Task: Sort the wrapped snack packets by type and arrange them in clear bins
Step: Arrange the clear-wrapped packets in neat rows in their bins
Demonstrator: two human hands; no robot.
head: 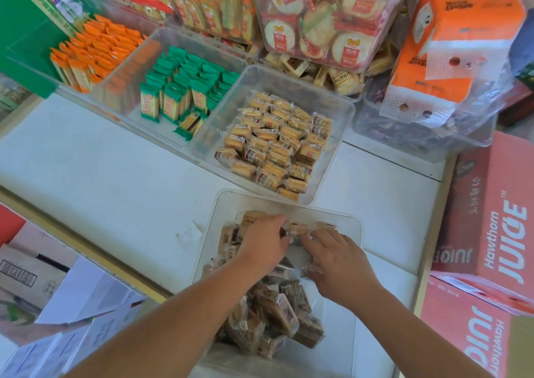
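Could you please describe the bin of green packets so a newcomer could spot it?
On the white table, start at the far left. It is the second clear bin along, between orange packets and tan biscuits, the only one holding green wrappers.

I see both forearms bare to near frame edge; left hand, right hand likewise bare.

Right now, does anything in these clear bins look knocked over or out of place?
Yes. In the clear plastic bin of green-wrapped packets, two green packets at the near edge lie tipped over, while the others behind them stand upright in rows.
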